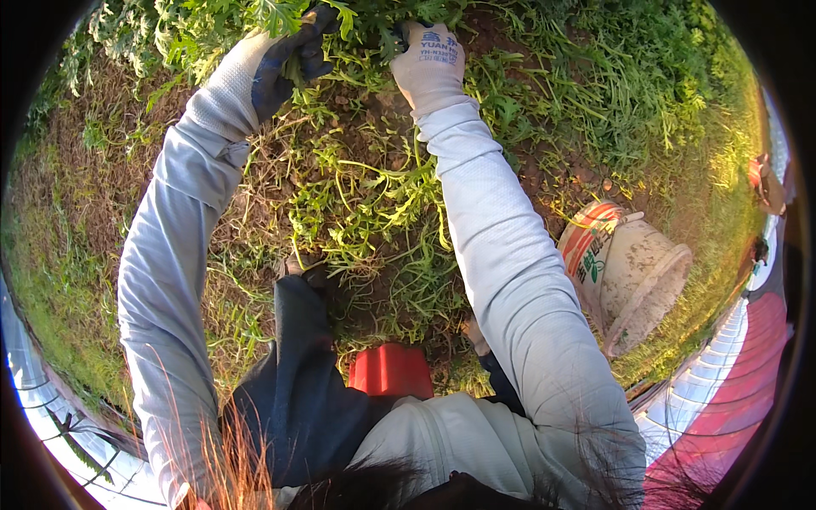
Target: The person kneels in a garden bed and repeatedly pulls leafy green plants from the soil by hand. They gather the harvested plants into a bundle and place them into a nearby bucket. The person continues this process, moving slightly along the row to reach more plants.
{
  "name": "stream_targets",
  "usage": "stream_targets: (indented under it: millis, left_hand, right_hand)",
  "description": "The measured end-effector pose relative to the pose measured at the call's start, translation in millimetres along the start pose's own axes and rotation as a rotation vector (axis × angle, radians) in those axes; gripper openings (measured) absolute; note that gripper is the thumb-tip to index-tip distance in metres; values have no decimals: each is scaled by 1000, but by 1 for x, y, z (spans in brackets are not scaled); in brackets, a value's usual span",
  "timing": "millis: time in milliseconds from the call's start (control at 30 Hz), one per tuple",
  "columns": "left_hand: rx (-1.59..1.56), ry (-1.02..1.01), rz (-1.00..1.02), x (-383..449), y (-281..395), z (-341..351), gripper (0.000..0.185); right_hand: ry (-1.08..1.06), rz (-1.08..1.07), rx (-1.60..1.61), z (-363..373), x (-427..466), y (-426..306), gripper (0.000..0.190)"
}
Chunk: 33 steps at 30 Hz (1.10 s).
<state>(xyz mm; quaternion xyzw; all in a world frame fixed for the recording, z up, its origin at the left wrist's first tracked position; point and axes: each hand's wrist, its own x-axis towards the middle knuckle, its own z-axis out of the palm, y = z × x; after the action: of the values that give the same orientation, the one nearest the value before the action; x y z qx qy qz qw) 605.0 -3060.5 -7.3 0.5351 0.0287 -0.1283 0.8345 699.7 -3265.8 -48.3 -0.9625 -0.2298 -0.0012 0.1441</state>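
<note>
My left hand (pixel 290 64), in a white knit glove with a dark coated palm, is at the top left of centre. Its fingers are closed around stems of a leafy green plant (pixel 274 16) with lobed leaves. To its right, my right hand (pixel 428 57), in a matching glove with printing on its back, reaches into the greens at the top. Its fingertips are mostly hidden among leaves, so its grip cannot be made out. Between and below the hands, cut stems and loose leaves (pixel 382 197) lie on brown soil.
A dirty white plastic bucket (pixel 644 280) lies tipped on its side at the right. A red plastic object (pixel 390 371) stands between my legs. Cut greens (pixel 574 95) spread over the ground at the upper right. Plastic sheeting with ribs (pixel 714 382) curves along the edge.
</note>
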Motion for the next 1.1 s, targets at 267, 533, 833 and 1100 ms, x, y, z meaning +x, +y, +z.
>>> stream_targets:
  millis: [267, 533, 833, 1100]
  left_hand:
    - [247, 126, 46, -6, -26, 13, 19]
    - [1010, 29, 450, -7, -30, -4, 29]
    - [544, 96, 229, -7, -36, 14, 34]
    - [-365, -157, 141, 12, -4, 10, 18]
  right_hand:
    - [-312, 571, 1319, -48, -69, 2, 17]
    - [-119, 7, 767, -62, -71, -55, 16]
    - [-345, 537, 1397, -48, -72, -35, 16]
    - [69, 379, 1253, -78, -45, 41, 16]
